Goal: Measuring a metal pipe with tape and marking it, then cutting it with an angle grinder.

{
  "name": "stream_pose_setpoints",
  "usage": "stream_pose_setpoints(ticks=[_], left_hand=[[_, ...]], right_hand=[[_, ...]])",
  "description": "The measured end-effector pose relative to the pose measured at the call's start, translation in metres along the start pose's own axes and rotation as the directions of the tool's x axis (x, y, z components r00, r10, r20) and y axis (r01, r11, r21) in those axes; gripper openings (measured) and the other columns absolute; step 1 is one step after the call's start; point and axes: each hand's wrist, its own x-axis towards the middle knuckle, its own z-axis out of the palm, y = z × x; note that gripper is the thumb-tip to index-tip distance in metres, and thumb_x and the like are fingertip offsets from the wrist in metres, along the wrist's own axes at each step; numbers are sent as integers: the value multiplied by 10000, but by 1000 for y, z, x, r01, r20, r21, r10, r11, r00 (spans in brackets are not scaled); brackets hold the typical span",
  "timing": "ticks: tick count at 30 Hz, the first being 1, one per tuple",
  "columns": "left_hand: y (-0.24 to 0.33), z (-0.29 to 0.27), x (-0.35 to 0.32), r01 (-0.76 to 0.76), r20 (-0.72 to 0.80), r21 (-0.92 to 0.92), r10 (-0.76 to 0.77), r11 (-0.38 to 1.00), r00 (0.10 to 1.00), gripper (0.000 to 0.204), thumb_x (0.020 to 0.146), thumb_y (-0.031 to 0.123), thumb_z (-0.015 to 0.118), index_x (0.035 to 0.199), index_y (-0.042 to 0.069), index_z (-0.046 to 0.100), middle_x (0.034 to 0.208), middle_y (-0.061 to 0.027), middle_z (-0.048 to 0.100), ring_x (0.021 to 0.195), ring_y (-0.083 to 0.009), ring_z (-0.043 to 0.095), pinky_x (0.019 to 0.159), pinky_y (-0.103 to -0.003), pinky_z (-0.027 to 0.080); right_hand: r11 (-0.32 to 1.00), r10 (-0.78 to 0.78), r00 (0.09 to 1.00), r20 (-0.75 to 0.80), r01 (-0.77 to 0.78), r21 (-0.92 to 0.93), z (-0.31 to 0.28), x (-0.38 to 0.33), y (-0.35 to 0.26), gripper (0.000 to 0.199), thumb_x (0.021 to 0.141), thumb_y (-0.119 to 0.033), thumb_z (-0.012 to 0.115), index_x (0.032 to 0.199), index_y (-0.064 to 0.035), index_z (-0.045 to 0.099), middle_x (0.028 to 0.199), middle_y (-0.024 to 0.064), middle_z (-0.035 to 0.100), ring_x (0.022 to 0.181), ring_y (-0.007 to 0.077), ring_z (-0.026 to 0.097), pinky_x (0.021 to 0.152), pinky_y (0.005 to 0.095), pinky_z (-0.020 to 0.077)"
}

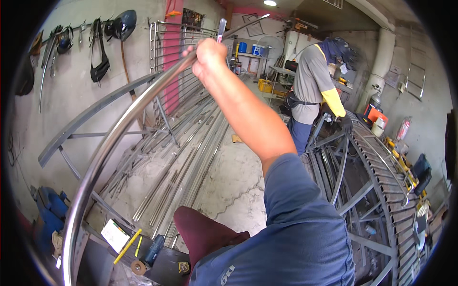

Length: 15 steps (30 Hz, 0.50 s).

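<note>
A long, curved, shiny metal tube sweeps from the lower left up past the middle to the top. My right hand, with the arm raised, is closed around its upper part. A slim marker-like stick, grey and white with a little red, stands up from the same hand, which partly hides it. My left hand is out of view. Beyond the tube, a grey curved metal frame with braces stands by the wall. At lower left, a blue angle grinder and a tape measure lie on a dark work surface.
Many long metal bars lie on the floor ahead. A person in a grey shirt and yellow sleeve works at the right, beside a large curved slatted metal structure. A notepad and a yellow stick lie near the grinder.
</note>
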Motion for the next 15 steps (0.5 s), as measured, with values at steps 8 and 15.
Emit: stream_pose_setpoints(ticks=[8, 15], left_hand=[[75, 78, 111, -94, 30, -89, 97, 992, 995, 423, 1018, 139, 577, 1386, -67, 541, 1362, -282, 610, 1311, -394, 576, 1130, -452, 448], [20, -247, -22, 115, 276, 520, -294, 847, 915, 508, 1035, 105, 526, 1510, -75, 519, 1474, -299, 590, 1402, -405, 556, 1204, -438, 427]], right_hand=[[968, -226, 971, 84, 213, 135, 16, -32, -87, 181, 924, 53, 379, 1105, 60, 390, 804, 184, 530, 569, 260, 559, 480, 469, 546], [998, -43, 965, 258, 30, 51, 71, -124, 73, 182, 951, 71, 510, 1091, -20, 436, 874, 123, 525, 707, 265, 584, 627, 414, 489]])
